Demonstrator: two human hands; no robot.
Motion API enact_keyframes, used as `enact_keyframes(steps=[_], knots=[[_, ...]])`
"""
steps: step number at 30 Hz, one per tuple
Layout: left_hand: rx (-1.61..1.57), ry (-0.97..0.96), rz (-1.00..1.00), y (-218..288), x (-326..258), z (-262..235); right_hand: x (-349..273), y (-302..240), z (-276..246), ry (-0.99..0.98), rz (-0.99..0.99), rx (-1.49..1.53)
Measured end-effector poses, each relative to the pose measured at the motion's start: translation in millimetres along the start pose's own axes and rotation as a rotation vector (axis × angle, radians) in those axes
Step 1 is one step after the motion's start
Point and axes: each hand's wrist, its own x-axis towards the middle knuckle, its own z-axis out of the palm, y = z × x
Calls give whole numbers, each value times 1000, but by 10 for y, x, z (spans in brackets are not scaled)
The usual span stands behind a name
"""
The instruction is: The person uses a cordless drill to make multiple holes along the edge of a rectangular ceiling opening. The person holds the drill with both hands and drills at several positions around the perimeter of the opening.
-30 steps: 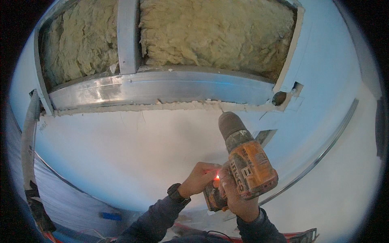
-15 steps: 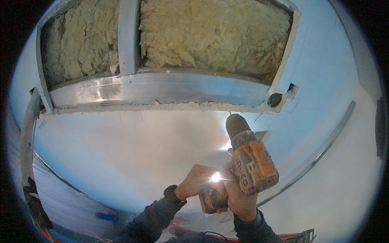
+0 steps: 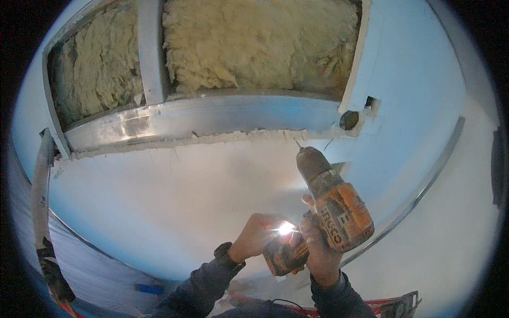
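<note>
Below the metal rail (image 3: 222, 117), the right hand (image 3: 322, 257) grips the drill (image 3: 344, 217); the left hand (image 3: 253, 238) is beside its light (image 3: 286, 228), its grip unclear. Above the rail, the opening (image 3: 356, 58) is already cut, insulation (image 3: 260, 47) uncovered.

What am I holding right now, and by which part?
Your right grip holds the orange drill by its handle; whether your left grip holds anything, the glare makes unclear.

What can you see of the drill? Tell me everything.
The drill is dusty orange and black, apparently plastic-cased, with a dark chuck and thin bit pointing up, slightly left, toward the wall opening's ragged edge. The right hand grips it above the battery; a bright light obscures whether the left hand touches it.
</note>
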Motion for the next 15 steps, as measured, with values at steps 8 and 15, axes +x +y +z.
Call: enact_keyframes(steps=[8, 15], knots=[[-15, 100, -54, 170, -163, 108, 44, 148, 89, 202, -246, -134], [35, 71, 27, 180, -163, 121, -6, -71, 117, 124, -357, -253]])
